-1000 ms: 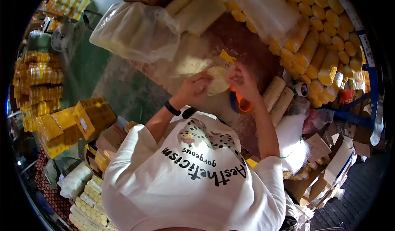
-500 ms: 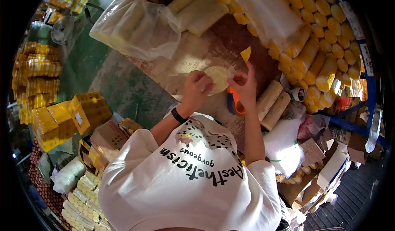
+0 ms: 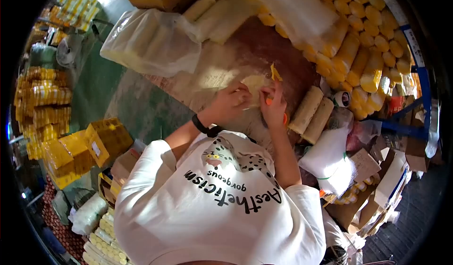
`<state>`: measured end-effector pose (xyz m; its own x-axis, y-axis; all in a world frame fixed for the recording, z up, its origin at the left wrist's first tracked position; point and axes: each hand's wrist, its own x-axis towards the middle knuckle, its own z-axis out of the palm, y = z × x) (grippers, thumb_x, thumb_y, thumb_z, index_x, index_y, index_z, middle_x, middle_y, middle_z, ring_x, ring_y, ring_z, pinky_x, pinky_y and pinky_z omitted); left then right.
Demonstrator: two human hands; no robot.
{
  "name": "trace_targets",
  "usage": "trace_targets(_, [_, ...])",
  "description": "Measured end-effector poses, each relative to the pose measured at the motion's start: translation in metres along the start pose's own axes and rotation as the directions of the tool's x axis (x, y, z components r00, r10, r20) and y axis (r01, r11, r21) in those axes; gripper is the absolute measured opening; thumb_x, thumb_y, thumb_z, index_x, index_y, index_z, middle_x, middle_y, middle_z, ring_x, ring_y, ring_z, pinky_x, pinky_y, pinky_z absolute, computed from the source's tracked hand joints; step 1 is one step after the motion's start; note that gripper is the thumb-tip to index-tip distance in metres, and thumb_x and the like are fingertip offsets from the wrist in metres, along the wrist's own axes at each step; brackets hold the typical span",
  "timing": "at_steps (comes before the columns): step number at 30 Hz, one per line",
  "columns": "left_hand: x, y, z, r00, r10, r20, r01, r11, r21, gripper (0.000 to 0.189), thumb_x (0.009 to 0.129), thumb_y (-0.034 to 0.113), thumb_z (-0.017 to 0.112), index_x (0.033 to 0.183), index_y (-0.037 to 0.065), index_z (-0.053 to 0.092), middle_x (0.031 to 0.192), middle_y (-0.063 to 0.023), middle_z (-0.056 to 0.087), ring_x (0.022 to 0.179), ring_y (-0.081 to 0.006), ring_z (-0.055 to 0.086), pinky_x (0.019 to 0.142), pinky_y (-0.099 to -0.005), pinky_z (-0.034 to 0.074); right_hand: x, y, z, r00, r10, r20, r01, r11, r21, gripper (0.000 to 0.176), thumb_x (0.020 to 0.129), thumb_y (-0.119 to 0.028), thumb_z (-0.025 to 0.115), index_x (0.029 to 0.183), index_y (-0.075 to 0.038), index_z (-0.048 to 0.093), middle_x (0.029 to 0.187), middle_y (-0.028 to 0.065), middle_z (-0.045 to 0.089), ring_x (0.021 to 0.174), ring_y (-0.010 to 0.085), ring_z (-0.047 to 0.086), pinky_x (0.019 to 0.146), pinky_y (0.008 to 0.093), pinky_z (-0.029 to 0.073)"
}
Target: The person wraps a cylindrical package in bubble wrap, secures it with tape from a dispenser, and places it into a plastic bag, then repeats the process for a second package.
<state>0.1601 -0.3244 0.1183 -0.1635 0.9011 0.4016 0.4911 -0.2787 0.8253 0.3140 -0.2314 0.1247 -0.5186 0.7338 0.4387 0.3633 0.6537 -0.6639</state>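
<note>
My left hand [image 3: 231, 100] is closed, fingertips curled together at the left edge of a pale yellow round piece [image 3: 255, 81]. What those fingers pinch is too blurred to make out. Facing it from the right, my right hand [image 3: 273, 105] has its thumb and lower fingers drawn in close to the round piece. A small strip of yellow tape [image 3: 275, 71] sticks up from its raised fingertip. Bits of an orange tool [image 3: 269, 100] show around this hand, most of it hidden behind the palm and wrist.
Ahead on the left lies a clear plastic bag [image 3: 153, 41] over pale blocks. Yellow wrapped rolls [image 3: 358, 62] are piled at the upper right. Two tan rolls [image 3: 311, 114] lie beside my right forearm. Yellow taped boxes [image 3: 80, 147] stand on the left; opened cardboard [image 3: 349, 213] lies lower right.
My right hand has come slightly left and down with the tape strip, now covering much of the orange tool. My left hand has shifted slightly right, its fingers still curled.
</note>
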Motion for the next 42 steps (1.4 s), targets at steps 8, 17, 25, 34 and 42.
trace_targets(8, [0.054, -0.023, -0.018, 0.951, 0.194, 0.239, -0.2, 0.98, -0.001, 0.025, 0.072, 0.016, 0.076, 0.092, 0.008, 0.063, 0.115, -0.0082, 0.057, 0.113, -0.027, 0.05, 0.092, -0.0374, 0.043, -0.007, 0.001, 0.009, 0.999, 0.053, -0.004, -0.053, 0.997, 0.06, 0.069, 0.079, -0.003, 0.068, 0.137, -0.006, 0.031, 0.088, 0.0034, 0.068, 0.085, 0.0201, 0.064, 0.077, 0.032, 0.051])
trace_targets(17, [0.055, -0.054, -0.003, 0.946, 0.052, 0.319, 0.056, 0.945, -0.322, 0.021, 0.069, 0.011, 0.075, 0.086, 0.008, 0.063, 0.117, -0.0058, 0.059, 0.113, -0.0256, 0.05, 0.094, -0.037, 0.041, -0.022, -0.007, -0.017, 0.69, 0.693, 0.208, -0.26, -0.032, 0.965, 0.038, 0.083, -0.008, 0.067, 0.118, -0.004, 0.054, 0.093, 0.0059, 0.062, 0.09, 0.0177, 0.058, 0.077, 0.0299, 0.048])
trace_targets(25, [0.052, -0.063, 0.02, 0.962, 0.057, 0.267, 0.026, 0.955, -0.296, 0.029, 0.067, 0.007, 0.075, 0.093, 0.006, 0.063, 0.118, -0.0054, 0.057, 0.112, -0.0237, 0.05, 0.093, -0.035, 0.043, -0.03, -0.047, -0.003, 0.32, 0.774, 0.546, -0.461, -0.376, 0.804, 0.015, 0.089, -0.015, 0.062, 0.076, -0.014, 0.053, 0.057, -0.0079, 0.029, 0.048, 0.0056, 0.026, 0.044, 0.0195, 0.023])
trace_targets(34, [0.051, -0.05, 0.028, 0.958, 0.078, 0.275, 0.007, 0.955, -0.297, 0.033, 0.068, 0.006, 0.073, 0.098, 0.004, 0.061, 0.122, -0.0065, 0.055, 0.114, -0.0259, 0.048, 0.094, -0.0352, 0.042, -0.034, -0.06, 0.023, 0.219, 0.975, 0.029, -0.584, 0.107, 0.804, 0.014, 0.08, -0.015, 0.073, 0.074, -0.006, 0.065, 0.059, -0.0072, 0.043, 0.05, 0.0019, 0.033, 0.046, 0.021, 0.023])
trace_targets(42, [0.054, -0.048, 0.03, 0.95, 0.128, 0.286, -0.062, 0.971, -0.231, 0.03, 0.068, -0.002, 0.066, 0.097, 0.002, 0.059, 0.119, -0.0073, 0.055, 0.111, -0.0281, 0.049, 0.093, -0.0373, 0.042, -0.033, -0.05, 0.038, 0.236, 0.965, -0.117, -0.671, 0.249, 0.698, 0.018, 0.084, -0.017, 0.069, 0.073, -0.005, 0.062, 0.057, -0.0074, 0.043, 0.047, 0.0012, 0.033, 0.044, 0.0215, 0.023])
